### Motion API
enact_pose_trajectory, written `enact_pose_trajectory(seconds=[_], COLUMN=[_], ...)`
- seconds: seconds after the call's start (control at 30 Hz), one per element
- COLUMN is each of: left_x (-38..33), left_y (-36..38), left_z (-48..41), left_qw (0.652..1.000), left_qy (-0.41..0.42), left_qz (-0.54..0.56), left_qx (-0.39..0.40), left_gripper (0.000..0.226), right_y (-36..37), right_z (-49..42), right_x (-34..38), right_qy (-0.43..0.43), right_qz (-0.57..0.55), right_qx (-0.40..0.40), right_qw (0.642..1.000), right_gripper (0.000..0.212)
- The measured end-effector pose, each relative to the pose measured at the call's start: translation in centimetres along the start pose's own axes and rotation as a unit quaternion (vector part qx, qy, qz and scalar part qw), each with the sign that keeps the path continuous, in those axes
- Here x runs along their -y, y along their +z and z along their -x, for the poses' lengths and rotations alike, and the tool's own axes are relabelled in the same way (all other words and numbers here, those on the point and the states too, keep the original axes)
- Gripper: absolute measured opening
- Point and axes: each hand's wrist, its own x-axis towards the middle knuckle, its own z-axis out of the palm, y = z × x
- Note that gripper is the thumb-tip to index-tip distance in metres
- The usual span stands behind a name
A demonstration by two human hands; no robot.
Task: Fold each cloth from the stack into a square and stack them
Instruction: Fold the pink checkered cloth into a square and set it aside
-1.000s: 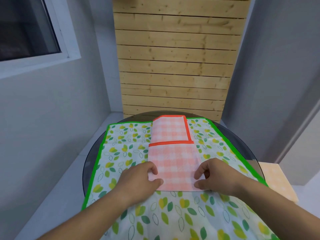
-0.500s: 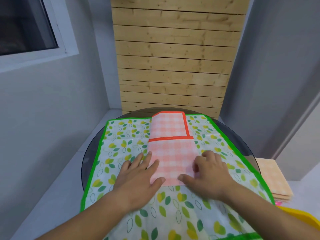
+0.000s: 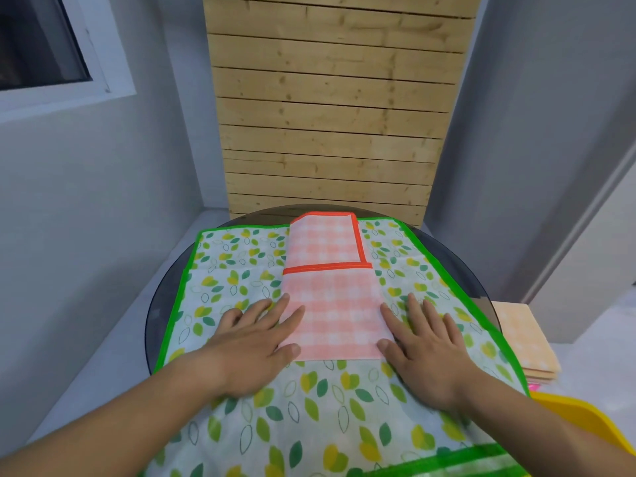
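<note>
Pink checked cloth (image 3: 335, 304), folded to a strip, edges pressed by left hand (image 3: 254, 344) and right hand (image 3: 426, 349), fingers (image 3: 289, 320) straight; squaring, stacking remain.

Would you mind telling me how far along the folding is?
Done: the pink checked cloth is folded into a long strip. In hand: the left hand and right hand rest flat at its near corners. Left: folding it square and stacking it, perhaps on the peach stack.
</note>
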Motion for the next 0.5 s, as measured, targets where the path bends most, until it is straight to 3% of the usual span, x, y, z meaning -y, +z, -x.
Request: enact_pose_trajectory(seconds=[0.27,0.4,0.5], left_x=[0.9,1.1,1.4], left_y=[-0.5,-1.0,-1.3], left_z=[-0.3,-0.6,-0.6], left_qw=[0.999,0.999,0.993], left_qy=[0.02,0.034,0.071], left_qz=[0.015,0.025,0.065], left_qx=[0.024,0.006,-0.062], left_gripper=[0.06,0.064,0.059], right_y=[-0.5,-1.2,-1.1], right_z=[-0.6,0.3,0.3], right_x=[-0.6,0.6,1.4], right_qy=[-0.035,-0.151,-0.234], right_qz=[-0.024,-0.051,-0.054], right_qx=[0.022,-0.104,-0.154], right_qw=[0.999,0.982,0.958], right_gripper=[0.061,0.063,0.04])
